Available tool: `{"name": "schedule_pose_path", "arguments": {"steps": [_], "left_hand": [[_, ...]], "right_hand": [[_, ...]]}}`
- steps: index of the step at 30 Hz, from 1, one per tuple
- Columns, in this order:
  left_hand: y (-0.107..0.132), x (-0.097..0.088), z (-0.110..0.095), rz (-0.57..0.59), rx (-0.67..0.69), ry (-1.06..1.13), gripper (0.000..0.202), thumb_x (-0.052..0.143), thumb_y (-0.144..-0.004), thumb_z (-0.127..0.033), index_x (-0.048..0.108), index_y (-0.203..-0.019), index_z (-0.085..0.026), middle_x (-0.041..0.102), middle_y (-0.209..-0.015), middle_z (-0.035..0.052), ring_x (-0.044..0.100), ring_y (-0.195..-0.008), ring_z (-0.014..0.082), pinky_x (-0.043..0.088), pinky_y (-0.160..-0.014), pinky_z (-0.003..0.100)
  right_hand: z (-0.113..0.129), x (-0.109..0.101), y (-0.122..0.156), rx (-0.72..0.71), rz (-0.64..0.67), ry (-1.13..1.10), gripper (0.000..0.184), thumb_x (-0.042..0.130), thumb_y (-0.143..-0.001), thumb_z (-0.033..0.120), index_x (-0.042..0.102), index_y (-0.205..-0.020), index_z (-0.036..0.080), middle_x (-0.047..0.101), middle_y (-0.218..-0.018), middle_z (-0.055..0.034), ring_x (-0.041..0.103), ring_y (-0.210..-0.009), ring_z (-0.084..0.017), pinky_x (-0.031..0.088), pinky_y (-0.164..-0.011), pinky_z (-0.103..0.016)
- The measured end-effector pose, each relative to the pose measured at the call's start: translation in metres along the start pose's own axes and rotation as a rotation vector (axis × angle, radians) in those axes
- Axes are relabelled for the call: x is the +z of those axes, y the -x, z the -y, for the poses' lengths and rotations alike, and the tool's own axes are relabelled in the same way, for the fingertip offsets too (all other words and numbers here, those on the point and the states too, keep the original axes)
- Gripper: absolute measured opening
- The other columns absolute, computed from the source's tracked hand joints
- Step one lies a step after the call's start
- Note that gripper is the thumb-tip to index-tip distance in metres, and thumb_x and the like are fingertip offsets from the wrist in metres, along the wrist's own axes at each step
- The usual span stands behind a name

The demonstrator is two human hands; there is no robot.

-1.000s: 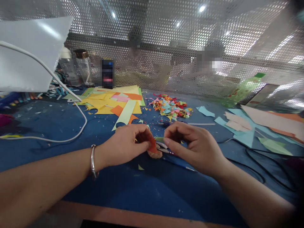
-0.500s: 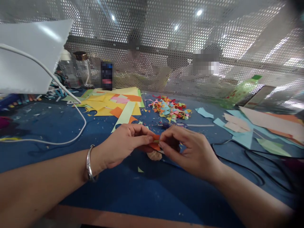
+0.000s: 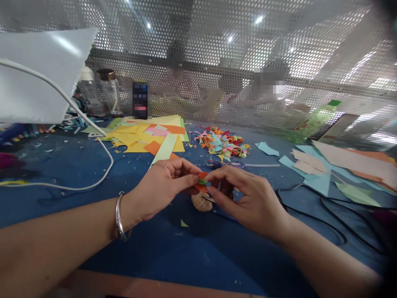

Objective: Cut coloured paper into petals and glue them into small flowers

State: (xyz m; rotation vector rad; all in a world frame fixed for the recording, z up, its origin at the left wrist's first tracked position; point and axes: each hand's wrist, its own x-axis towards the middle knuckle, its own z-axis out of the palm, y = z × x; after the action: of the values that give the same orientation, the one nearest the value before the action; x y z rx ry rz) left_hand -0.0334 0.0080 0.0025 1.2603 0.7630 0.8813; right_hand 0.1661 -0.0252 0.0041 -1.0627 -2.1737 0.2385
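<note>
A small orange paper piece (image 3: 201,187) with a green bit (image 3: 202,181) on it is held above the table. My left hand (image 3: 169,180), with a silver bangle at the wrist, pinches its left side between thumb and fingertips. From the right, my right hand (image 3: 243,192) has thumb and forefinger closed at the edge of the same paper. My fingers hide part of it. Just below lies a tan, roundish thing (image 3: 201,203), and a thin blue stick (image 3: 225,215) runs under my right hand. A pale green paper scrap (image 3: 184,223) rests nearer to me.
Yellow paper sheets (image 3: 133,138) and a heap of colourful paper scraps (image 3: 221,142) lie behind my hands. Blue paper (image 3: 319,176) and a black cable (image 3: 328,223) are on the right. A white cable (image 3: 105,174), bottles and a phone (image 3: 140,100) stand left, before a perforated metal screen (image 3: 201,82).
A green bit now shows on the orange paper between my fingertips, where a yellowish edge showed before. More of the tan thing below is visible. Both hands stay nearly in place.
</note>
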Motion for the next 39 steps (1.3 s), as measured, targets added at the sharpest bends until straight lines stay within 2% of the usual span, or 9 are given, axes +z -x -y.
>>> {"name": "schedule_pose_path", "arguments": {"steps": [5, 12, 22, 26, 31, 39], "left_hand": [[-0.001, -0.002, 0.001, 0.002, 0.103, -0.113, 0.014, 0.071, -0.082, -0.021, 0.068, -0.092, -0.012, 0.068, -0.083, 0.0012, 0.067, -0.076, 0.0116, 0.057, -0.075, 0.025], [0.0, -0.002, 0.001, -0.018, 0.236, -0.18, 0.01, 0.069, -0.084, -0.02, 0.067, -0.092, -0.013, 0.069, -0.085, 0.0012, 0.069, -0.079, 0.0116, 0.059, -0.076, 0.024], [0.003, -0.001, -0.001, -0.078, 0.184, -0.143, 0.011, 0.071, -0.083, -0.023, 0.067, -0.089, -0.014, 0.069, -0.082, 0.0008, 0.066, -0.073, 0.0101, 0.057, -0.07, 0.022], [0.005, -0.001, -0.001, -0.076, 0.232, -0.208, 0.012, 0.069, -0.084, -0.023, 0.068, -0.091, -0.014, 0.069, -0.084, 0.0016, 0.066, -0.076, 0.0109, 0.057, -0.072, 0.023], [0.007, 0.0, -0.002, -0.092, 0.309, -0.353, 0.011, 0.068, -0.084, -0.022, 0.07, -0.091, -0.014, 0.071, -0.082, 0.002, 0.065, -0.074, 0.0101, 0.053, -0.069, 0.02], [0.006, 0.0, -0.002, -0.085, 0.302, -0.328, 0.011, 0.07, -0.083, -0.022, 0.071, -0.09, -0.014, 0.073, -0.082, 0.0019, 0.067, -0.073, 0.0096, 0.053, -0.068, 0.019]], "right_hand": [[0.001, 0.001, 0.0, 0.057, -0.042, -0.003, 0.007, 0.059, -0.093, 0.022, 0.065, -0.096, 0.02, 0.068, -0.082, 0.0006, 0.059, -0.064, -0.009, 0.047, -0.06, -0.02], [0.003, 0.002, -0.002, 0.19, -0.036, -0.132, 0.011, 0.06, -0.093, 0.03, 0.066, -0.093, 0.021, 0.066, -0.076, 0.0016, 0.056, -0.055, -0.008, 0.047, -0.052, -0.02], [0.005, -0.001, -0.003, 0.264, 0.003, -0.221, 0.017, 0.064, -0.089, 0.036, 0.066, -0.094, 0.02, 0.064, -0.072, 0.0006, 0.056, -0.054, -0.009, 0.046, -0.051, -0.021], [0.003, -0.001, -0.006, 0.332, 0.04, -0.289, 0.02, 0.062, -0.09, 0.04, 0.066, -0.092, 0.02, 0.064, -0.07, 0.0011, 0.054, -0.048, -0.008, 0.042, -0.045, -0.02], [0.007, -0.001, -0.01, 0.387, 0.057, -0.38, 0.02, 0.063, -0.087, 0.039, 0.066, -0.084, 0.019, 0.058, -0.056, 0.0032, 0.05, -0.043, -0.008, 0.037, -0.039, -0.019], [0.003, 0.001, -0.009, 0.468, 0.066, -0.405, 0.022, 0.065, -0.084, 0.04, 0.068, -0.088, 0.019, 0.053, -0.045, 0.0052, 0.043, -0.036, -0.008, 0.029, -0.035, -0.019]]}}
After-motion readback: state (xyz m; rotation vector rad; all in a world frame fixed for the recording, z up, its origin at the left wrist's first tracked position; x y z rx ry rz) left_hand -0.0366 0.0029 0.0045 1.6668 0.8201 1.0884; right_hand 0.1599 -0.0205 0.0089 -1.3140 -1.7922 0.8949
